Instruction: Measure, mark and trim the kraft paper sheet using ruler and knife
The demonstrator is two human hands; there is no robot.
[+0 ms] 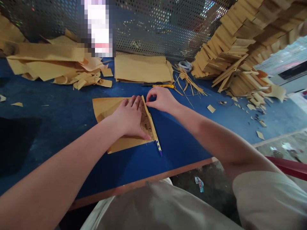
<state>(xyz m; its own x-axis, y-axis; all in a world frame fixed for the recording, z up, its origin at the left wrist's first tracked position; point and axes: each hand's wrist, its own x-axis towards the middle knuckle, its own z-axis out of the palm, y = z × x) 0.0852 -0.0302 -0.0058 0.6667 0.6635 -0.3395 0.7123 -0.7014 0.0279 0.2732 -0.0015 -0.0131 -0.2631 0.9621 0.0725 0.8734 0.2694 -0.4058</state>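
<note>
A sheet of brown kraft paper [117, 142] lies on the blue table in front of me. My left hand [129, 116] is spread flat on it, pressing down near its right side. Under that palm shows part of a see-through sheet with dark marks, perhaps a ruler [146, 125]. Along the paper's right edge, which looks folded up into a narrow strip, lies a pale pen with purple dots [158, 147], its purple end sticking out toward me. My right hand [160, 99] is just beside the far right corner, thumb and forefinger curled together. What they pinch, if anything, is too small to make out.
Behind are a stack of kraft sheets [144, 68], a yellow cutter knife [165, 85], a tape roll [185, 66] and thin paper strips [189, 81]. Loose paper scraps [55, 60] heap at left. Folded paper pieces [220, 57] pile high at right. A perforated panel [153, 28] stands behind.
</note>
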